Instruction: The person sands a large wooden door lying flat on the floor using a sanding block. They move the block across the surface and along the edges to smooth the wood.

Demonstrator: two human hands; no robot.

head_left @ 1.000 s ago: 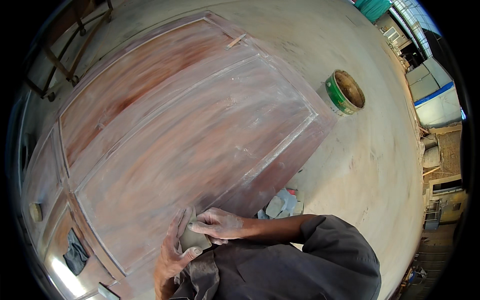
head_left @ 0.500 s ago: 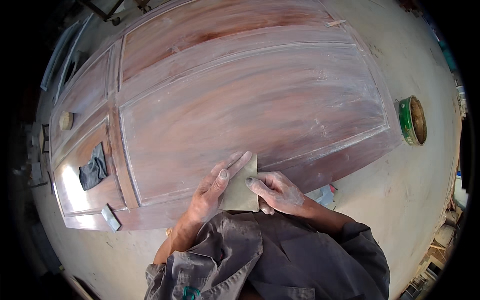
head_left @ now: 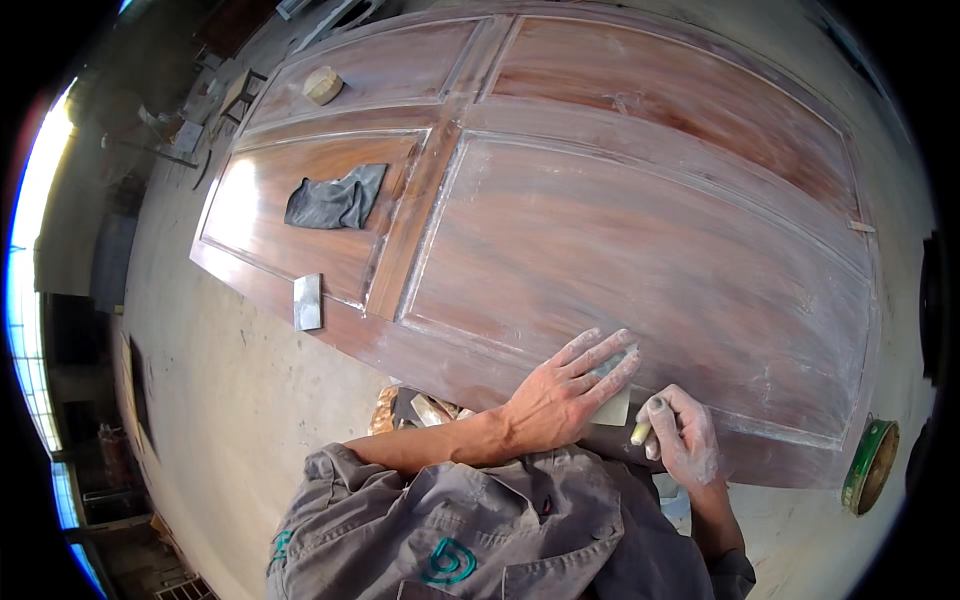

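Observation:
A large reddish-brown panelled door [head_left: 640,240], hazed with pale dust, lies flat before me. Over its near edge, my left hand [head_left: 572,392] is palm down with fingers extended on a pale greenish sheet of sandpaper [head_left: 608,410]. The thumb is hidden, and part of the sheet shows below the palm. Just to the right, my right hand [head_left: 688,438] is closed, its thumb bent against the fingers. A small pale yellow rolled piece [head_left: 640,434] sticks out of that grip; its kind is unclear. Whitish dust coats both hands.
On the door's left part lie a dark cloth [head_left: 335,198], a flat grey block [head_left: 307,302] and a round pale object [head_left: 322,86]. A small flat strip [head_left: 861,227] rests near the far right edge. A green-rimmed tin [head_left: 870,466] stands right; crumpled brown scraps [head_left: 425,408] lie below the near edge.
The view has swung left, so the door sits further right and turned. My hands have moved apart; the left has turned palm down over the sandpaper. The right now grips the small rolled piece.

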